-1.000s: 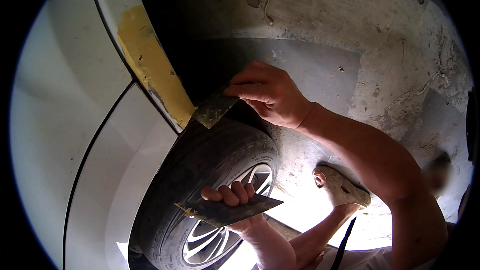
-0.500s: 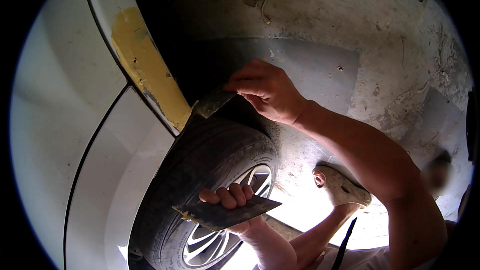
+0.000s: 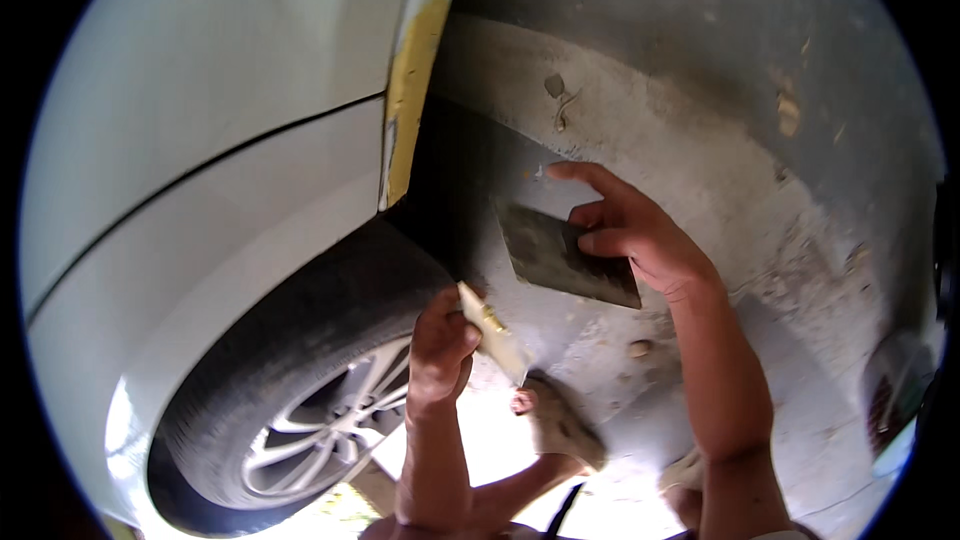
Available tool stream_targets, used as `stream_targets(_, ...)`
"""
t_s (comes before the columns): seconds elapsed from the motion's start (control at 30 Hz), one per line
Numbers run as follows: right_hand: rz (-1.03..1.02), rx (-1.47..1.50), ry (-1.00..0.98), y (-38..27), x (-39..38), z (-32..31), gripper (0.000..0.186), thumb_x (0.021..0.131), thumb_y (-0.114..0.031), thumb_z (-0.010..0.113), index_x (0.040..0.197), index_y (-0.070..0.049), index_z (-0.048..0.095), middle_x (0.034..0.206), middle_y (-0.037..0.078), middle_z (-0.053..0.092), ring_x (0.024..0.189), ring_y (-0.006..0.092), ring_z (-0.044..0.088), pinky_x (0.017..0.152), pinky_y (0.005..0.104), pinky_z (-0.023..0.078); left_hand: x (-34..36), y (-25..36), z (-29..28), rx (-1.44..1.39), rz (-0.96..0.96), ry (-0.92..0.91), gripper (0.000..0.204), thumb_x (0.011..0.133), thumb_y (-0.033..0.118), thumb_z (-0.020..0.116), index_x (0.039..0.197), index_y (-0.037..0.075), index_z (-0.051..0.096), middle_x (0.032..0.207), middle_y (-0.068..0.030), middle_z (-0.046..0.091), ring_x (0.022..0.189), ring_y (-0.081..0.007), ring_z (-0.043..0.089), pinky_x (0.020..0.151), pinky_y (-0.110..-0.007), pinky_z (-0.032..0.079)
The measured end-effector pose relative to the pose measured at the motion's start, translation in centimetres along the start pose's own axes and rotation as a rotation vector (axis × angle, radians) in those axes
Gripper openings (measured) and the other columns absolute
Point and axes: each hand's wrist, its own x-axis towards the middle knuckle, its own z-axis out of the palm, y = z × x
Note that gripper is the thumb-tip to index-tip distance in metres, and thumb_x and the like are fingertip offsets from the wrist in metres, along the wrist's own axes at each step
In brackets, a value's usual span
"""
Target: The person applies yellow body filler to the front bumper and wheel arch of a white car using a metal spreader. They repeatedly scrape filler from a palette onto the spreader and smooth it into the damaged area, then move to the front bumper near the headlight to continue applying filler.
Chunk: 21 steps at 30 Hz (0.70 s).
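Observation:
My left hand (image 3: 440,345) is closed on a flat putty spreader (image 3: 498,340), tilted, its visible face pale with a streak of yellow filler. Up and to the right of it, my right hand (image 3: 645,235) pinches a dark rectangular spreader (image 3: 565,255) by its edge, index finger stretched out past it. The two spreaders are apart from each other. Yellow body filler (image 3: 410,90) covers a strip of the white car's lower edge, ahead of and left of both hands. Neither hand touches the car.
The white car body (image 3: 230,50) fills the left side. Below it stands a tyre (image 3: 290,340) with a silver spoked wheel (image 3: 330,430). My shoe (image 3: 565,425) rests on the stained concrete floor (image 3: 650,90), close to a bright patch. A small pebble (image 3: 639,348) lies there.
My right hand has drawn its spreader back from the filler strip, away from the car. My left hand has turned its spreader to show the pale face. The view has swung round.

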Motion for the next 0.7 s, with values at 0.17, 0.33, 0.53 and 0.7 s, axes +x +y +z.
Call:
stream_targets(0.17,0.140,-0.237,-0.151,-5.4,-3.0,4.4,0.072,0.072,0.006,0.057,0.139,-0.012,0.037,0.079,0.000,0.055,0.073,0.0048,0.051,0.068,0.0176,0.040,1.3,-2.6,4.6,-0.032,0.237,0.008,0.010,0.082,0.001,0.066,0.086,0.003,0.057,0.083,-0.0004,0.062,0.077,-0.0053,0.054,0.070,-0.020,0.042)
stream_targets(0.33,0.160,-0.312,0.082,-6.9,-6.1,5.2,0.065,0.077,-0.002,0.066,0.136,-0.013,0.041,0.076,0.001,0.056,0.072,0.0067,0.051,0.069,0.0191,0.041,0.0,-1.2,8.7,0.119,0.561,0.198,0.011,0.082,-0.005,0.063,0.082,0.002,0.055,0.074,0.0018,0.057,0.069,-0.0033,0.049,0.067,-0.018,0.041)
stream_targets(0.53,-0.002,-0.915,0.590,-7.7,-7.3,4.1,0.055,0.083,-0.006,0.062,0.133,-0.004,0.040,0.074,0.007,0.060,0.066,0.0121,0.055,0.061,0.0254,0.044,-0.4,0.0,10.3,0.011,0.540,0.234,0.013,0.081,-0.005,0.064,0.078,0.003,0.053,0.075,0.0016,0.057,0.070,-0.0038,0.050,0.066,-0.019,0.042)
stream_targets(0.7,0.123,-0.323,0.062,-8.5,-8.9,3.0,0.052,0.085,-0.001,0.053,0.134,0.000,0.038,0.070,0.005,0.056,0.053,0.0067,0.048,0.048,0.0178,0.036,-0.1,-0.4,9.3,-0.036,0.347,0.043,0.014,0.082,-0.002,0.064,0.077,0.005,0.053,0.074,0.0018,0.058,0.071,-0.0038,0.051,0.065,-0.020,0.041)
